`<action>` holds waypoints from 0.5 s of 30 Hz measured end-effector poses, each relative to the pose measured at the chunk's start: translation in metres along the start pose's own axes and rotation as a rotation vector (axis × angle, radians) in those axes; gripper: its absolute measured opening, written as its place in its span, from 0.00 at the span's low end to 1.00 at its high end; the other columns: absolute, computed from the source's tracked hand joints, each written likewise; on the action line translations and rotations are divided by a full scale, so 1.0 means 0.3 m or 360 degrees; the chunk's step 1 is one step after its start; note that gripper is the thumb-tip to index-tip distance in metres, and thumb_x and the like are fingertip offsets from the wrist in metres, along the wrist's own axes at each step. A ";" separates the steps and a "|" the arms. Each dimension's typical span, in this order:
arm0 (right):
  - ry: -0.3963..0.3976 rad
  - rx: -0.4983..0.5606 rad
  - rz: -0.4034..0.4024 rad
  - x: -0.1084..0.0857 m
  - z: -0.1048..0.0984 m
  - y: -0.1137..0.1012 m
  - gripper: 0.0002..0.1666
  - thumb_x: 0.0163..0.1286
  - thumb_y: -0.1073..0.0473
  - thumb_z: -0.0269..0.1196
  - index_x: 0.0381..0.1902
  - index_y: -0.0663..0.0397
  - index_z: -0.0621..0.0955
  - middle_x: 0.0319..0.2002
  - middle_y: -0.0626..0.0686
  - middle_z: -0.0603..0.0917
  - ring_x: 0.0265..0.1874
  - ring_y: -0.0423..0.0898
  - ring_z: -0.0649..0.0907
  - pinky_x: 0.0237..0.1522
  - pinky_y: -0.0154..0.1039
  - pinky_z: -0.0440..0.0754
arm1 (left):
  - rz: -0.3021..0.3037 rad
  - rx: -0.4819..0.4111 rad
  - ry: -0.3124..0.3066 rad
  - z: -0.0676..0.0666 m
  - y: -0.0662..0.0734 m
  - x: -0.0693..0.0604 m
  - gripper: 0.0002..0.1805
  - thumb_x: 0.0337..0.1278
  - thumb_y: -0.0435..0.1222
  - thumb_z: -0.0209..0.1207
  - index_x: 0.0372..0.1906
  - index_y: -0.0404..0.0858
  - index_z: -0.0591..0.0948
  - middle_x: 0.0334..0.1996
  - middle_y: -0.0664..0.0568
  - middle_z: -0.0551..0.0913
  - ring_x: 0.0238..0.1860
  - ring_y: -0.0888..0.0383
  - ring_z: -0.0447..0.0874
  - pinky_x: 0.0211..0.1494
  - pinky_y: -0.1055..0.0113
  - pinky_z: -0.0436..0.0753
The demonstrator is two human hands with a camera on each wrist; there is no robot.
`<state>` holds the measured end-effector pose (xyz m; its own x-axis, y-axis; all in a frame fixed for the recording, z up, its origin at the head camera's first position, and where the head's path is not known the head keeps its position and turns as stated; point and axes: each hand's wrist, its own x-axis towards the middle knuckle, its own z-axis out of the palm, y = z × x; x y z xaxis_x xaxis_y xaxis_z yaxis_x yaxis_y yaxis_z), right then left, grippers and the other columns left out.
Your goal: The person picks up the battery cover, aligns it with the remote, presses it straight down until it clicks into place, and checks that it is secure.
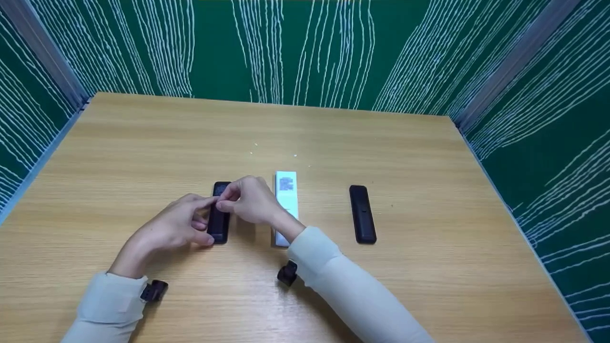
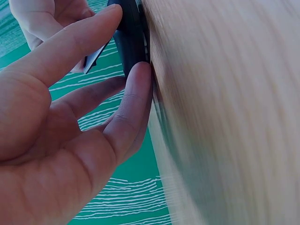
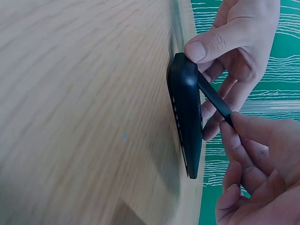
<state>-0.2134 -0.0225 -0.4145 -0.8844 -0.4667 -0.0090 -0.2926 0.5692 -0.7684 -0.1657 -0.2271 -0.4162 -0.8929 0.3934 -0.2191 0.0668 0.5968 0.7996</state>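
Note:
A black remote control [image 1: 218, 231] lies on the table, buttons apparently facing down. My left hand [image 1: 178, 224] holds it, the thumb [image 3: 206, 49] at its near end and other fingers along its side. My right hand [image 1: 250, 200] pinches the free end of a thin black battery cover [image 3: 215, 99] between thumb and fingertips. That cover stands tilted up from the remote's back, its other end still meeting the remote near the left thumb. In the head view the hands hide most of the cover. Whether batteries sit inside cannot be seen.
Right of the held remote, partly under my right forearm, lies a narrow white box [image 1: 286, 190] with a printed label. Farther right is a second black remote [image 1: 363, 214]. Tiny white bits [image 1: 295, 155] dot the wooden table [image 1: 429, 286]. Green, white-streaked walls [image 1: 324, 52] enclose its far sides.

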 end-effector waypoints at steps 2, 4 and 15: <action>-0.0001 0.0003 0.0005 0.000 0.000 -0.003 0.05 0.70 0.54 0.75 0.36 0.47 0.93 0.30 0.39 0.90 0.27 0.36 0.78 0.30 0.31 0.71 | 0.0000 -0.0009 0.0000 -0.001 0.000 0.000 0.54 0.48 0.23 0.76 0.82 0.31 0.63 0.65 0.33 0.70 0.56 0.42 0.82 0.63 0.50 0.83; -0.0006 0.0005 0.0010 0.001 0.001 -0.004 0.05 0.70 0.54 0.75 0.36 0.47 0.93 0.30 0.39 0.90 0.27 0.36 0.78 0.30 0.31 0.71 | -0.0001 -0.0014 -0.0001 -0.002 0.000 -0.001 0.54 0.48 0.23 0.76 0.82 0.31 0.62 0.65 0.33 0.70 0.57 0.42 0.82 0.63 0.50 0.83; -0.0008 -0.0031 0.0009 0.009 0.009 0.004 0.06 0.70 0.54 0.75 0.35 0.48 0.92 0.30 0.40 0.89 0.27 0.36 0.77 0.29 0.30 0.70 | 0.0056 -0.0025 0.0001 0.003 0.001 -0.002 0.53 0.48 0.23 0.77 0.81 0.27 0.62 0.63 0.32 0.69 0.56 0.41 0.83 0.62 0.50 0.84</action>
<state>-0.2152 -0.0249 -0.4173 -0.8841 -0.4670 -0.0166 -0.2948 0.5850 -0.7556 -0.1648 -0.2266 -0.4164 -0.8905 0.4134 -0.1902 0.0912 0.5717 0.8154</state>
